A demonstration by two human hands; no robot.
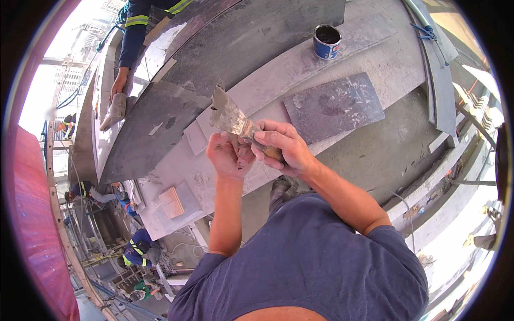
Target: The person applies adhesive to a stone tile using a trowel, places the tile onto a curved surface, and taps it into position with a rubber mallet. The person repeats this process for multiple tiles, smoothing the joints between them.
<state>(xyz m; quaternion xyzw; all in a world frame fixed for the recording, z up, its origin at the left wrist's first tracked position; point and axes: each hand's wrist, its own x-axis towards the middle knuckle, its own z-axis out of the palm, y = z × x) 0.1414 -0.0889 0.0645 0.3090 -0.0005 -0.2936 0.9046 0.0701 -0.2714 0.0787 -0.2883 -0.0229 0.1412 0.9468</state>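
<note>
In front of my chest, my right hand [284, 147] is wrapped round the dark handle of a putty knife [230, 115], its wide blade crusted with dried filler and pointing up and left. Close below the blade, my left hand [230, 158] has its fingers curled in. It seems to pinch a second, similar putty knife, mostly hidden behind the first; a pointed blade corner sticks out above. Under both hands runs a long, dusty grey board. A dark rectangular plate [334, 107] with pale smears lies on it, just beyond my right hand.
An open blue-and-white can [327, 41] with dark contents stands on the board. A large grey panel [257, 43] rises at the far side, where a co-worker's hand [120, 83] holds a trowel-like tool [113, 112]. A small tan block [171, 202] lies left; several workers are lower down.
</note>
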